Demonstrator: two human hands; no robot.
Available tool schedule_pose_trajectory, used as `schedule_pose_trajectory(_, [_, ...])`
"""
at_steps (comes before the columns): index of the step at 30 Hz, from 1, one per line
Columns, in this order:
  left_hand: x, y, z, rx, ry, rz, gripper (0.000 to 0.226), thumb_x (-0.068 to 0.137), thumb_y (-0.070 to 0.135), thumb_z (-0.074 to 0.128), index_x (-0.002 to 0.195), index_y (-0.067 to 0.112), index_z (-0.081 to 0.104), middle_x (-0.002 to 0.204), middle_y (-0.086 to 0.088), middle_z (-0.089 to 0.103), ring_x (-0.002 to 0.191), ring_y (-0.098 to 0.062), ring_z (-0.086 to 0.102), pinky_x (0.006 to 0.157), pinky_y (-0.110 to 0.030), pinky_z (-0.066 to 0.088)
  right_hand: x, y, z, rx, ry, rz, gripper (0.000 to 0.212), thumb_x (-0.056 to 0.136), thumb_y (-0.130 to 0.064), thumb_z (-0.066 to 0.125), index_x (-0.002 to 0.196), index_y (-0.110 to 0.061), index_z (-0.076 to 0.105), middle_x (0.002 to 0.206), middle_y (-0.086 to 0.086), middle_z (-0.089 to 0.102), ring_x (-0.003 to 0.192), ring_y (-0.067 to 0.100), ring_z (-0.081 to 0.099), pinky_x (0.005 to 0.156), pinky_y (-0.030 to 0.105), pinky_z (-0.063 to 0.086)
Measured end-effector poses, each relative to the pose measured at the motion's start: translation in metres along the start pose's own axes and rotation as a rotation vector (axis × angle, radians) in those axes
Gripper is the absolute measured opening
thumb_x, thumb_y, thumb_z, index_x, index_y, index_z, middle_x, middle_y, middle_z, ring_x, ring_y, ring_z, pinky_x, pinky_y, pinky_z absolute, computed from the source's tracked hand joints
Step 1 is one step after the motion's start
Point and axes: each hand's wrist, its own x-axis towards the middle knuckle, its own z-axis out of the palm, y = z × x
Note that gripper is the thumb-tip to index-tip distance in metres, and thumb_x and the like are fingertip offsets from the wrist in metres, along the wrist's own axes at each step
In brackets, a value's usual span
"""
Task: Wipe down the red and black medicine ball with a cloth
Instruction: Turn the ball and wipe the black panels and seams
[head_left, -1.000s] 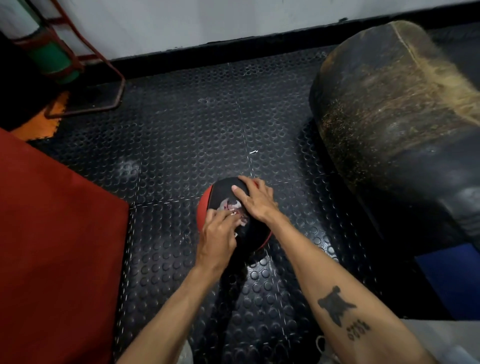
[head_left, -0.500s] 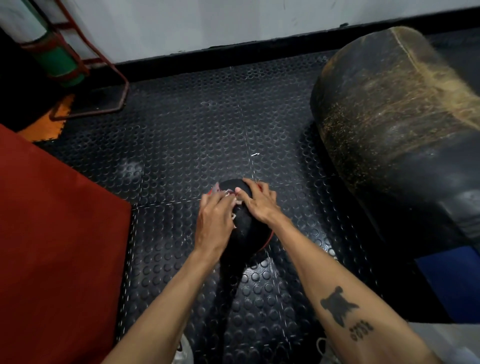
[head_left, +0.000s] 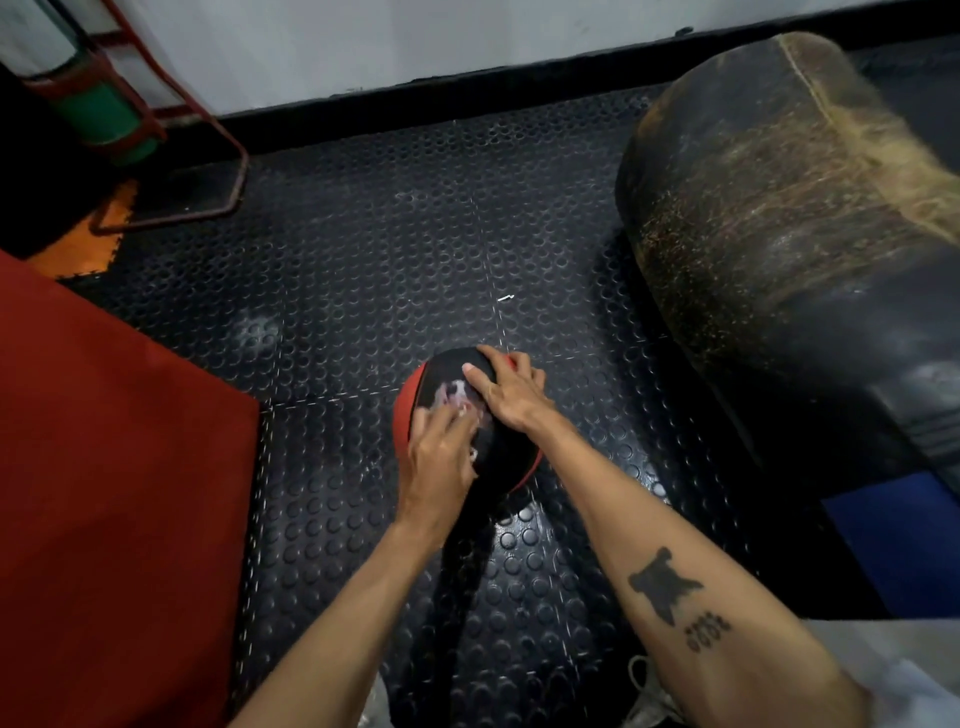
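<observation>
The red and black medicine ball (head_left: 506, 457) sits on the studded black rubber floor (head_left: 363, 270) at the centre of the view. My left hand (head_left: 439, 462) presses a small pale cloth (head_left: 457, 395) against the ball's top and left side; most of the cloth is hidden under the fingers. My right hand (head_left: 506, 392) lies over the far upper right of the ball with fingers spread, steadying it. A red stripe of the ball shows on the left edge and at the lower right.
A big worn black punching bag (head_left: 779, 234) lies on the floor to the right. A red mat (head_left: 114, 493) covers the left. A red metal frame (head_left: 208, 156) with a green and white cylinder (head_left: 98, 114) stands at the far left, by the white wall.
My left hand with the cloth slid from the ball's far top back down toward me and to the left side. The right hand kept its place on the ball.
</observation>
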Motion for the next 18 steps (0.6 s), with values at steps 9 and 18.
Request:
schedule_pose_trajectory(9, [0.027, -0.002, -0.001, -0.081, 0.045, -0.031, 0.025, 0.090, 0.007, 0.069, 0.115, 0.008, 0.073, 0.120, -0.007, 0.068, 0.108, -0.024, 0.056, 0.093, -0.032, 0.048, -0.001, 0.002, -0.002, -0.011, -0.003, 0.006, 0.061, 0.094, -0.069, 0.033, 0.150, -0.044, 0.024, 0.153, 0.003, 0.018, 0.139, 0.038, 0.017, 0.111, 0.063, 0.025])
schedule_pose_trajectory(18, [-0.096, -0.052, 0.004, 0.083, -0.285, 0.209, 0.067, 0.049, -0.007, 0.089, 0.110, 0.016, 0.071, 0.127, 0.002, 0.061, 0.090, -0.017, 0.051, 0.066, -0.032, 0.056, 0.002, -0.001, -0.005, 0.043, -0.007, 0.044, 0.064, 0.090, -0.075, 0.030, 0.147, -0.048, 0.025, 0.154, 0.001, 0.017, 0.142, 0.037, 0.014, 0.109, 0.069, 0.021])
